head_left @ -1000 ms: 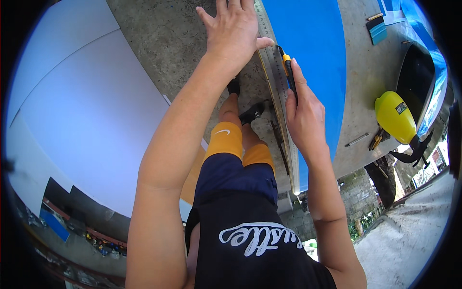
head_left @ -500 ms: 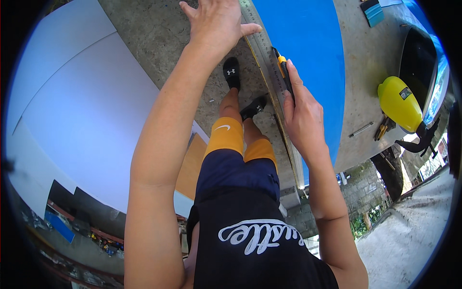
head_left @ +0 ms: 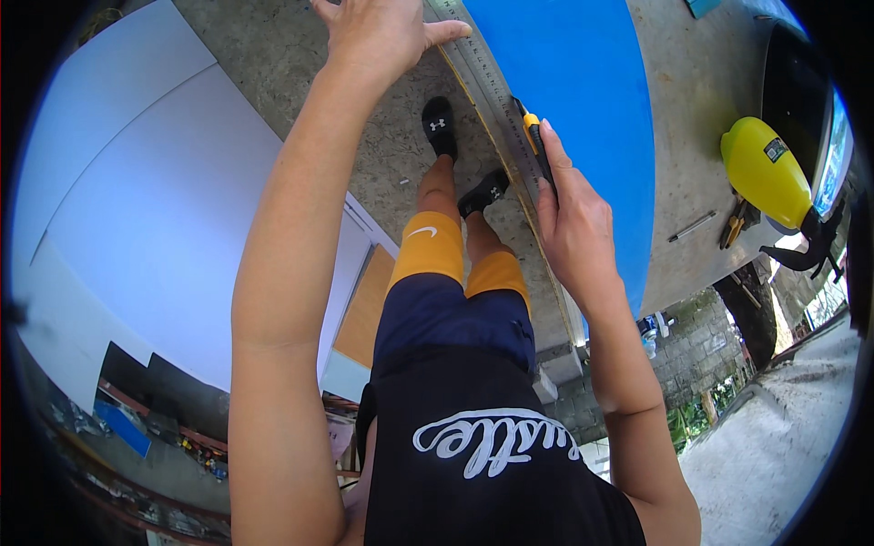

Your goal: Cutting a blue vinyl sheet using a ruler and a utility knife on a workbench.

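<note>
A long metal ruler [head_left: 499, 94] lies along the left edge of a blue sheet [head_left: 587, 100] on the table. My left hand [head_left: 375, 38] is spread at the top of the view, its outstretched thumb pressing on the ruler; some of its fingertips are cut off by the frame. Closer to me, my right hand [head_left: 580, 223] grips a yellow and black utility knife [head_left: 533, 134], index finger stretched along its back. The knife's tip sits against the blue sheet beside the ruler's right edge.
On the table to the right lie a yellow spray bottle [head_left: 760, 168] with a black trigger, a pen [head_left: 692, 227] and a yellow and black tool [head_left: 731, 227]. Large white panels [head_left: 164, 227] stand at the left. My feet are on the concrete floor [head_left: 300, 55] beside the table.
The knife in my right hand has slid a short way toward me along the ruler. My left hand sits higher and further left in the picture; the whole view has shifted a little.
</note>
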A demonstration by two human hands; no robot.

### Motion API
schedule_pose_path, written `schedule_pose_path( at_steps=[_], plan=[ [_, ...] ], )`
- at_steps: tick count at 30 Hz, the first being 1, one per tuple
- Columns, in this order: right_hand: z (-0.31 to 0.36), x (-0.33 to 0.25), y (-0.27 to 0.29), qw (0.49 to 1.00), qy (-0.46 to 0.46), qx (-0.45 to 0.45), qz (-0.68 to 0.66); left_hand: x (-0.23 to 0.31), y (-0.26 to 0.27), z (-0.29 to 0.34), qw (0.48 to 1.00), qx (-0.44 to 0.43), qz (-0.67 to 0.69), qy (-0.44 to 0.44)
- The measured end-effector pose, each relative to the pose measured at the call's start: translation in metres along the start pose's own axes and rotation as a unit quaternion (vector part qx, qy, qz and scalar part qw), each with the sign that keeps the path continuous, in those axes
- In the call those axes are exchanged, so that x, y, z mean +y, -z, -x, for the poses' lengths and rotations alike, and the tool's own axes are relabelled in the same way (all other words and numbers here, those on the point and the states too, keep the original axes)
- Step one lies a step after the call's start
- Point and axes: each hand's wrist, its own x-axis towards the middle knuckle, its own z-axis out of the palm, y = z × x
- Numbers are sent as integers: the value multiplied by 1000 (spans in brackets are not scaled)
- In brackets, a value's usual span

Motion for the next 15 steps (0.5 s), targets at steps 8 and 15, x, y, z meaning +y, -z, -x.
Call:
schedule_pose_path(
  at_steps=[8, 15],
  plan=[
    [17, 10, -5, 1000, -5, 3, -1, 0, 0, 3, 1000, 3, 8, -6],
    [16, 13, -8, 1000, 9, 11, 0, -9, -51, 51, 990, 117, 42, -66]
  ],
)
